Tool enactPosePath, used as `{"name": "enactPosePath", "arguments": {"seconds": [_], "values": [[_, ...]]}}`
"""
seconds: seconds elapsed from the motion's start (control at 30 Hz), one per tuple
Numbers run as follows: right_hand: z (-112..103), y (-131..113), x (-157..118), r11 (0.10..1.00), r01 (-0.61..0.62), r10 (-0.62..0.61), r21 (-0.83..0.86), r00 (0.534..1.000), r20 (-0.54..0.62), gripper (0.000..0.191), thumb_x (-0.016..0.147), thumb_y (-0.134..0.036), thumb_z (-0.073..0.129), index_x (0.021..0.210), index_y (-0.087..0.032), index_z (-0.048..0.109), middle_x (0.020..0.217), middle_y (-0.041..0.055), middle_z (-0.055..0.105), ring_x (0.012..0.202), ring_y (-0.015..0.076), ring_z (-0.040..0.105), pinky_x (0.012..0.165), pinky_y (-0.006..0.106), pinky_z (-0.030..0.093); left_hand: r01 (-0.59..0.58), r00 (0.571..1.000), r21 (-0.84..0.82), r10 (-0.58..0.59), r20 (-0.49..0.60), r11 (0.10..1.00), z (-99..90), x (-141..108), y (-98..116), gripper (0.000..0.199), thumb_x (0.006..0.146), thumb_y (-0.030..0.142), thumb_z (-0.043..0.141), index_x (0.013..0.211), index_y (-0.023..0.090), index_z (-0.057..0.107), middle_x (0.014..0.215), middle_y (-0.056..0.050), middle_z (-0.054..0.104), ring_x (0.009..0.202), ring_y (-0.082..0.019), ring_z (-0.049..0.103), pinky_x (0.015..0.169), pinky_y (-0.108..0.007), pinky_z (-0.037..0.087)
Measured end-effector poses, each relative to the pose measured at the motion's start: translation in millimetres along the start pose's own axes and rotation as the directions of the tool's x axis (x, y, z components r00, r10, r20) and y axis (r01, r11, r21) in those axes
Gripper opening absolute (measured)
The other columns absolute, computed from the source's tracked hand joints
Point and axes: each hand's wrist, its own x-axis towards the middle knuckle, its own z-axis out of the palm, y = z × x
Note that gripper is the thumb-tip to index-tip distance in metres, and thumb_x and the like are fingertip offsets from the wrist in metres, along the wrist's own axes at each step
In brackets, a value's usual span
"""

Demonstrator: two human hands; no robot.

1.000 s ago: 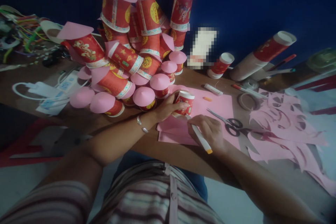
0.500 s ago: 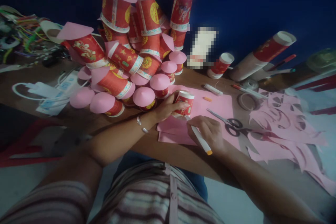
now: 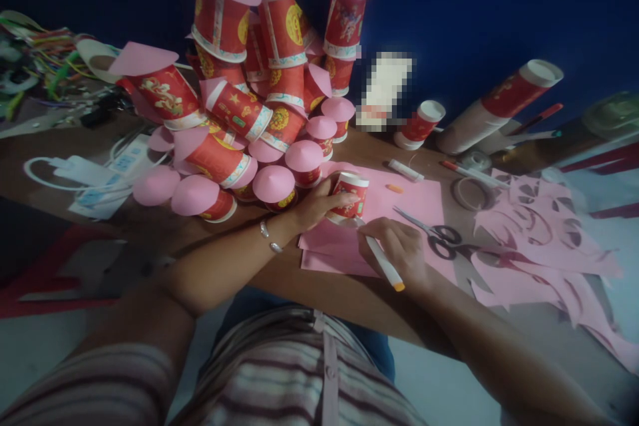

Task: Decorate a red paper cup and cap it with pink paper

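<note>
My left hand (image 3: 319,203) is wrapped around a red patterned paper cup (image 3: 353,194), steadying it over pink paper sheets (image 3: 344,263). In my right hand (image 3: 394,249) is a white marker (image 3: 383,263) with an orange end, its tip at the white rim band low on the cup. An orange cap (image 3: 394,188) lies on the pink paper just beyond. Scissors (image 3: 444,241) with dark handles rest to the right of my right hand. Left of the cup, several red cups with pink paper cones (image 3: 273,184) are stacked and crowded together.
Pink paper scraps (image 3: 539,226) spread over the right side of the table, near a roll of tape (image 3: 472,193). A tall cup stack (image 3: 499,110) and a single cup (image 3: 422,125) stand at the back. A power strip (image 3: 110,176) with cables lies left.
The marker and my right hand have shifted very slightly right along the cup's lower rim. My left hand and the cup stay almost where they were.
</note>
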Motion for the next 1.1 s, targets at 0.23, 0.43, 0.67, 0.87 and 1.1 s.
{"name": "enactPosePath", "arguments": {"seconds": [0.23,0.43,0.67,0.87,1.1], "values": [[-0.6,-1.6,0.8,1.000,0.008,-0.008,-0.004,1.000,-0.003,0.016,0.091,-0.004,0.062,0.098,-0.018,0.057,0.073,0.0009,0.066,0.060,0.0124,0.062,0.056,0.025,0.047,0.014,1.000,-0.020,-0.014,-0.018,1.000,1.4,-0.3,0.7,0.049,0.077,0.032,0.080,0.120,0.017,0.061,0.102,-0.006,0.067,0.090,-0.018,0.065,0.081,-0.033,0.053],[-1.2,-3.4,1.6,1.000,0.009,-0.009,0.003,1.000,0.013,0.017,0.091,-0.003,0.061,0.097,-0.018,0.056,0.070,-0.0006,0.064,0.059,0.0111,0.060,0.056,0.024,0.045,-0.004,1.000,-0.035,0.003,-0.019,0.999,2.3,0.4,0.5,0.046,0.077,0.031,0.081,0.116,0.018,0.062,0.099,-0.004,0.065,0.087,-0.016,0.063,0.079,-0.030,0.052],[0.2,-4.6,0.5,1.000,0.010,-0.010,0.004,1.000,0.011,0.017,0.091,-0.003,0.061,0.096,-0.018,0.056,0.071,-0.0005,0.064,0.059,0.0114,0.060,0.056,0.024,0.045,-0.005,1.000,-0.024,0.004,-0.018,1.000,2.2,0.1,0.1,0.045,0.077,0.031,0.080,0.115,0.017,0.061,0.096,-0.004,0.065,0.085,-0.016,0.063,0.078,-0.031,0.052],[0.0,-5.7,2.0,1.000,0.018,-0.018,0.003,1.000,0.010,0.017,0.091,-0.002,0.061,0.096,-0.018,0.056,0.070,-0.0008,0.064,0.059,0.0116,0.061,0.055,0.024,0.046,-0.009,1.000,-0.004,0.009,-0.026,1.000,3.1,0.2,1.0,0.046,0.077,0.031,0.080,0.116,0.016,0.061,0.096,-0.005,0.065,0.084,-0.016,0.063,0.077,-0.031,0.052],[-1.9,-7.4,4.0,1.000,0.008,-0.008,0.013,1.000,0.024,0.018,0.089,-0.001,0.061,0.096,-0.018,0.057,0.071,-0.0010,0.064,0.058,0.0118,0.061,0.054,0.025,0.046,-0.004,0.999,-0.008,0.004,-0.033,1.000,4.6,-0.6,2.7,0.046,0.076,0.032,0.080,0.114,0.016,0.060,0.095,-0.004,0.065,0.081,-0.015,0.062,0.074,-0.029,0.051]]}}
